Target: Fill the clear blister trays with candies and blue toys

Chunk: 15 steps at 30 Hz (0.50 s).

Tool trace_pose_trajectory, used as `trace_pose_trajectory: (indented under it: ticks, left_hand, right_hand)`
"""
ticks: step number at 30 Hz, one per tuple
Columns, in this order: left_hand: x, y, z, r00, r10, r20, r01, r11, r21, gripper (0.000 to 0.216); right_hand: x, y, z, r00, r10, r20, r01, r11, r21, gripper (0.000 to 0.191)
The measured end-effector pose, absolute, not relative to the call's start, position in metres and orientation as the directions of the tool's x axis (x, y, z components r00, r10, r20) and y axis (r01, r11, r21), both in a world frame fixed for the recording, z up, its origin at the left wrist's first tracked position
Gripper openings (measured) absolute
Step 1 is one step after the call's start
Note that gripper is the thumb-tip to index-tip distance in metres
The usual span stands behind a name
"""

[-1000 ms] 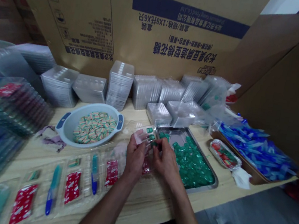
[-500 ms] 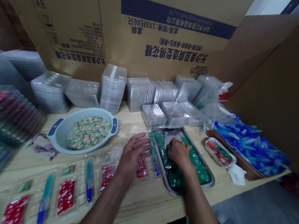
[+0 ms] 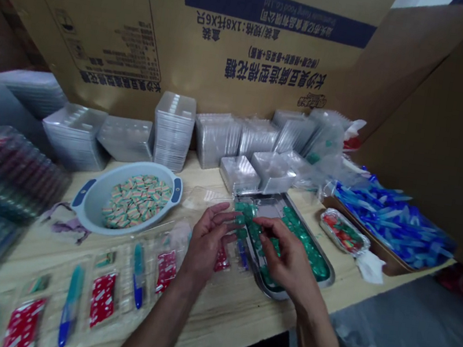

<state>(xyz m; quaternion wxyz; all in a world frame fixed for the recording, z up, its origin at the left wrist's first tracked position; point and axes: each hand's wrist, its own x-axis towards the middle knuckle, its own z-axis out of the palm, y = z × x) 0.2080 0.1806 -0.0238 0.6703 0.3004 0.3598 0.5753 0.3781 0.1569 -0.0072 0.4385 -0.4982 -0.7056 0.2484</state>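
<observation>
My left hand (image 3: 206, 241), palm turned inward and fingers spread, is beside the left edge of a metal tray (image 3: 331, 278). Green translucent pieces (image 3: 243, 220) show at its fingertips; whether they rest on the fingers or behind them I cannot tell. Over the tray, my right hand (image 3: 284, 259) has its thumb and forefinger drawn together close to those pieces. Its grip is partly hidden. More green pieces (image 3: 310, 255) lie in the tray. Below my left hand runs a row of transparent packs holding red patterned sachets (image 3: 102, 298) and blue pen-shaped tubes (image 3: 137, 276).
A blue basin (image 3: 78, 196) of small striped pieces stands left. Stacked transparent trays (image 3: 172, 132) line a large carton (image 3: 210, 85). To the right are a foil dish (image 3: 344, 233) of red and green pieces and a box of blue tubes (image 3: 391, 222). Blurred filled packs (image 3: 7, 173) rise far left.
My right hand has lifted out of the green pieces and come left and nearer, to beside my left hand's fingertips. My left hand stays almost where it was.
</observation>
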Motion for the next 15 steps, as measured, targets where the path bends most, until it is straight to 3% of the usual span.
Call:
trace_pose_trajectory:
  ticks: [4,10,15]
  left_hand:
    - [0.207,0.18,-0.023,0.066,0.991,-0.113,-0.589,0.131,0.798,0.044]
    - [0.205,0.182,-0.022,0.029,0.989,-0.147,-0.568,0.137,0.811,0.045]
    - [0.206,0.183,-0.02,0.022,0.98,-0.197,-0.571,0.175,0.802,0.045]
  right_hand:
    - [0.367,0.149,-0.009,-0.14,0.92,0.366,0.671,0.36,-0.648,0.026]
    - [0.369,0.145,-0.008,-0.145,0.908,0.392,0.675,0.381,-0.632,0.022]
    - [0.367,0.138,-0.002,-0.27,0.902,0.337,0.677,0.427,-0.599,0.025]
